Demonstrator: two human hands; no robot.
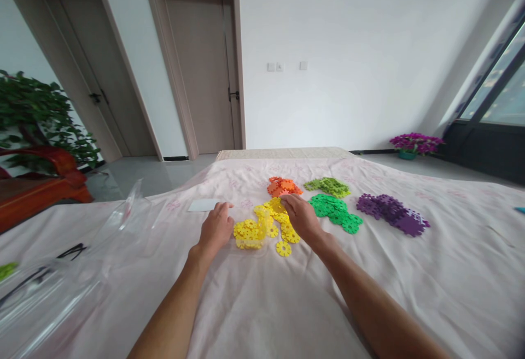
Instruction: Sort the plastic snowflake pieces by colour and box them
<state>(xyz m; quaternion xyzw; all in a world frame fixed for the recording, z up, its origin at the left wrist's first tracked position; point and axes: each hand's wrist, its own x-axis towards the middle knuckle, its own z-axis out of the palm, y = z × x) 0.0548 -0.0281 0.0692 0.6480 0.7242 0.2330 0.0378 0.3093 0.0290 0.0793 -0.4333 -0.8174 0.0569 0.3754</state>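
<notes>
Obscuring some yellow discs (pixel 282 217), right fingers (pixel 289 201), grip unclear

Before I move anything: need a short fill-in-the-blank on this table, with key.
1. The clear container beside the left hand holds ____ pieces.
2. The rightmost pile of pieces is ____.
3. Of the light green pile and the dark green pile, the ____ one lies nearer the person.

Missing words: yellow; purple; dark.

Yellow discs (pixel 292 236): smooth plastic. Bag (pixel 117 228): clear, glossy plastic. Tablecloth (pixel 287 304): matt, creased cloth. Chair (pixel 76 176): glossy wood.
</notes>
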